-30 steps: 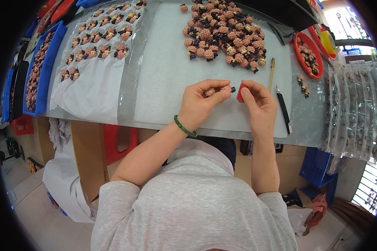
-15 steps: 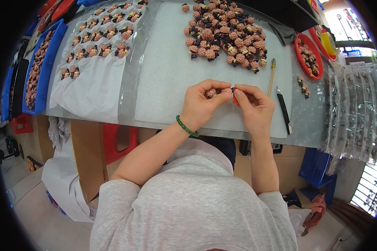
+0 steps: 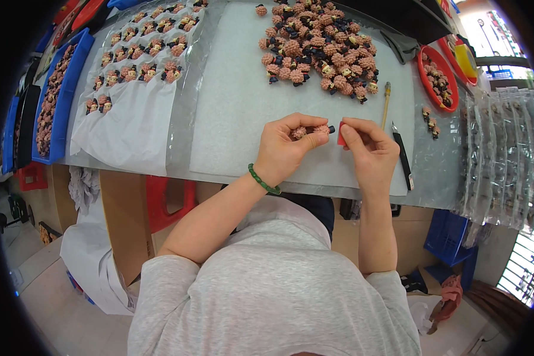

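Note:
My left hand is closed over the white mat, thumb and forefinger pinching a small figurine with a bumpy pink top and a dark end pointing right. A second pink bumpy figurine sits within the curl of the same fingers. A little to the right, my right hand pinches a small flat red piece; its exact kind cannot be made out. A narrow gap lies between the red piece and the figurine's dark end. Beyond the hands lies a large pile of similar figurines.
Right of my hands lie a thin brush and a black-handled craft knife. A red bowl of figurines stands farther right, near hanging clear plastic packs. Leftward are rows of figurines on white sheeting and a blue tray.
My right hand has moved right with the red piece, away from the figurine, whose dark end now shows. The left hand has stayed nearly still.

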Demonstrator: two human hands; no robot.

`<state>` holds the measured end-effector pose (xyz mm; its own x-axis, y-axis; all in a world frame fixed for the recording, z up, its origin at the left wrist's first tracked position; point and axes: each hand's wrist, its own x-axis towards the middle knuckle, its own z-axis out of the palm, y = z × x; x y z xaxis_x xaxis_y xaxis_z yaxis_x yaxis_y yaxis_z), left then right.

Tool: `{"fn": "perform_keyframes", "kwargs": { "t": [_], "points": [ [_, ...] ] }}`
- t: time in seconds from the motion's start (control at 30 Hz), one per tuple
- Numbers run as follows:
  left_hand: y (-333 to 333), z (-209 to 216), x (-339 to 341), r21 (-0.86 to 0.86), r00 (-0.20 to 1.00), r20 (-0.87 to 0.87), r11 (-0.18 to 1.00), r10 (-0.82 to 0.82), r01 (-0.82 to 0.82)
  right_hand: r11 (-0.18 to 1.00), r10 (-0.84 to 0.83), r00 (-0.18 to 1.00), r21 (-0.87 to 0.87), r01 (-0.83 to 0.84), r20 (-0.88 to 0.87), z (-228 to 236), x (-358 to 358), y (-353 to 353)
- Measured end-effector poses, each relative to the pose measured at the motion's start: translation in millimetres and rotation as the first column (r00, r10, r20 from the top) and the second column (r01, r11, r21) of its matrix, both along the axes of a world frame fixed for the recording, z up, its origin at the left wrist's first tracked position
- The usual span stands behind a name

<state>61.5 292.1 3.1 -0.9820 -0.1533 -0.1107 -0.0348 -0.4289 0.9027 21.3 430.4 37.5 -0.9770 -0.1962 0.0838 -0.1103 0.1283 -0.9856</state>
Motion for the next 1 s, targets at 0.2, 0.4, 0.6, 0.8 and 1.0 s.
{"fn": "perform_keyframes", "kwargs": {
  "t": [0.2, 0.4, 0.6, 0.8, 1.0],
  "points": [
    [0, 0, 2, -0.030, 1.000, -0.006, 0.999, -0.016, 0.016, 0.985, -0.002, 0.997, 0.175, 0.016, -0.080, -5, -7, -6],
    [0, 0, 1, -0.012, 1.000, -0.002, 1.000, 0.005, -0.005, 0.997, 0.028, 0.999, 0.068, -0.025, -0.046, 2, -4, -4],
    [-1, 4, 0, -0.008, 1.000, -0.017, 1.000, -0.026, 0.026, 0.988, -0.070, 0.997, 0.144, 0.064, 0.037, -4, -22, 0],
    [3, -1, 2, -0.015, 1.000, -0.017, 1.000, -0.005, 0.005, 0.991, 0.081, 0.997, 0.105, -0.080, -0.008, -1, -9, -5],
    [2, -4, 3, -0.082, 1.000, -0.003, 0.997, -0.002, 0.002, 0.998, 0.041, 0.999, 0.051, -0.041, -0.009, -1, -14, -1]
  ]
}}
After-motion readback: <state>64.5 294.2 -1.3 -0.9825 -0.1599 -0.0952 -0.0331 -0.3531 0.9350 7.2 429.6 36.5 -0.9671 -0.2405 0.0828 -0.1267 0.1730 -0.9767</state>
